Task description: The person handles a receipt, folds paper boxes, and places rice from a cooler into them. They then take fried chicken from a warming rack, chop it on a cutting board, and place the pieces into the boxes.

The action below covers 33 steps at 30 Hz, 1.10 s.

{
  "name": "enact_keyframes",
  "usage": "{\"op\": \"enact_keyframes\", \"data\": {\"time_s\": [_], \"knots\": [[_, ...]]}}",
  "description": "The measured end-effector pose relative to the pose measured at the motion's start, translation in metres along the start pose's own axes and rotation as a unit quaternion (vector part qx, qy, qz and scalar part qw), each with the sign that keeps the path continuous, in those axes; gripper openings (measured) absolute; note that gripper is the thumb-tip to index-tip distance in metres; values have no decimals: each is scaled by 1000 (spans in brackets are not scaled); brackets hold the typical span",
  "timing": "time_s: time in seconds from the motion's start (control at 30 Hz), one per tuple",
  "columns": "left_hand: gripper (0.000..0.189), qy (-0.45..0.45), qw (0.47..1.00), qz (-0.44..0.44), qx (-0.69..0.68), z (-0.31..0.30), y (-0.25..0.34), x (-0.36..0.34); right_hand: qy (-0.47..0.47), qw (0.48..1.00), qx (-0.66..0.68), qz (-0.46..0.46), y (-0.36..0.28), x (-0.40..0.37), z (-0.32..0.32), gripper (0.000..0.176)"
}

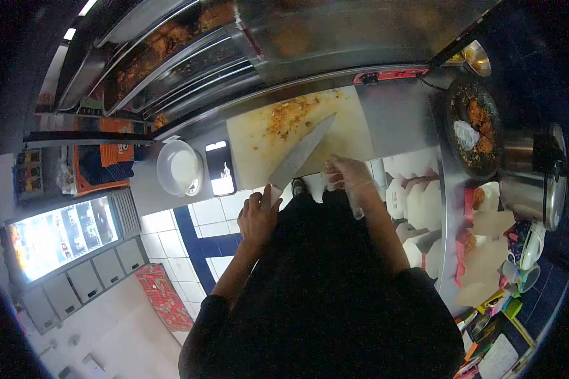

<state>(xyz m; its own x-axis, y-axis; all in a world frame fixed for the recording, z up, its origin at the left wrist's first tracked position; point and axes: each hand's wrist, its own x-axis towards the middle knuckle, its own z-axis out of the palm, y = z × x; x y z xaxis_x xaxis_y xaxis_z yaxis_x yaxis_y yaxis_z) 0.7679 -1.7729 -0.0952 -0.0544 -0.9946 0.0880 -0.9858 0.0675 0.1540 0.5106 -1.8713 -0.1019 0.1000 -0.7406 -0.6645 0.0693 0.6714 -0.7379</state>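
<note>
In my left hand (257, 218) is the handle of a large kitchen knife (301, 151), its wide blade tilted up and to the right over the cutting board (351, 129). The pale board carries chopped orange-brown food scraps (291, 117), mostly near its far edge. My right hand (349, 177) wears a loose clear plastic glove and hovers by the board's near edge, right of the blade. Its fingers are curled together; whatever may be between them is hidden. Left of the board a phone (220, 168) with a lit screen lies on the counter.
A white round tub (178, 167) stands left of the phone. Behind the board rises a metal food warmer (335, 38) with trays. To the right are a dark pan (473, 126) of food, a steel pot (531, 180) and open cardboard boxes (487, 234). White cartons (423, 196) sit lower right.
</note>
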Motion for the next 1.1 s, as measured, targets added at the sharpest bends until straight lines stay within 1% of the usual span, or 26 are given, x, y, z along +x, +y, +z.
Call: {"op": "enact_keyframes", "data": {"time_s": [0.03, 0.07, 0.1, 0.13, 0.17, 0.23, 0.27, 0.33, 0.37, 0.43, 0.47, 0.53, 0.57, 0.63, 0.67, 0.73, 0.77, 0.83, 0.87, 0.93, 0.97, 1.03, 1.1], "knots": [[51, -3, 1000, -3, 1, 1, -2, -2, 0, 992, -128, -12, 2, 0, 7, 36], [51, -6, 1000, -6, 2, 2, -3, -3, -4, 991, -130, -11, 5, 1, 13, 36], [51, -6, 1000, -10, 2, 2, -3, -4, 17, 935, -293, -197, 9, 3, 18, 39], [49, -12, 1000, -13, -4, 2, -4, -5, 37, 819, -436, -372, 11, 4, 24, 43], [46, -19, 1000, -15, -11, 2, -4, -6, 35, 818, -436, -372, 2, -2, 34, 43], [48, -18, 1000, -12, -7, 4, -6, -6, -68, 739, -595, -309, -14, -12, 52, 47], [49, -15, 1000, -6, -3, 6, -6, -6, -67, 738, -596, -309, -13, -8, 55, 47], [48, -16, 1000, -15, 2, 7, -7, -7, -44, 684, -643, -341, -9, 8, 60, 52], [47, -17, 1000, -25, 8, 6, -8, -8, -43, 682, -644, -344, -11, 16, 60, 52], [47, -18, 999, -41, -7, 2, -12, -12, -21, 623, -712, -324, -18, 32, 58, 56], [46, -21, 998, -54, -23, 0, -13, -14, -24, 622, -712, -327, -29, 37, 58, 56], [45, -24, 997, -66, -22, -7, -15, -19, -51, 626, -732, -265, -51, 48, 53, 58], [44, -26, 997, -72, -22, -9, -16, -22, -54, 624, -733, -267, -52, 59, 46, 58], [44, -32, 995, -86, -26, -13, -21, -30, -33, 564, -748, -347, -54, 77, 31, 61], [43, -38, 994, -95, -31, -15, -24, -33, -35, 562, -749, -349, -55, 83, 29, 61], [43, -38, 993, -106, -35, -24, -27, -40, -2, 566, -745, -353, -56, 91, 25, 64], [43, -40, 992, -114, -40, -28, -29, -43, -3, 565, -745, -354, -55, 93, 20, 64], [42, -28, 992, -118, -43, -33, -37, -53, -55, 565, -760, -316, -58, 92, 15, 61], [41, -17, 991, -121, -47, -34, -40, -58, -57, 564, -761, -317, -61, 87, 17, 61], [40, -19, 990, -133, -46, -39, -45, -63, -69, 514, -819, -247, -67, 73, 19, 64], [40, -21, 989, -134, -52, -44, -46, -64, -72, 512, -819, -247, -62, 71, 16, 64], [40, -13, 991, -125, -54, -45, -47, -65, -68, 542, -794, -267, -52, 69, 7, 64], [40, -23, 990, -129, -54, -45, -46, -63, -74, 545, -791, -268, -46, 65, 3, 62]]}}
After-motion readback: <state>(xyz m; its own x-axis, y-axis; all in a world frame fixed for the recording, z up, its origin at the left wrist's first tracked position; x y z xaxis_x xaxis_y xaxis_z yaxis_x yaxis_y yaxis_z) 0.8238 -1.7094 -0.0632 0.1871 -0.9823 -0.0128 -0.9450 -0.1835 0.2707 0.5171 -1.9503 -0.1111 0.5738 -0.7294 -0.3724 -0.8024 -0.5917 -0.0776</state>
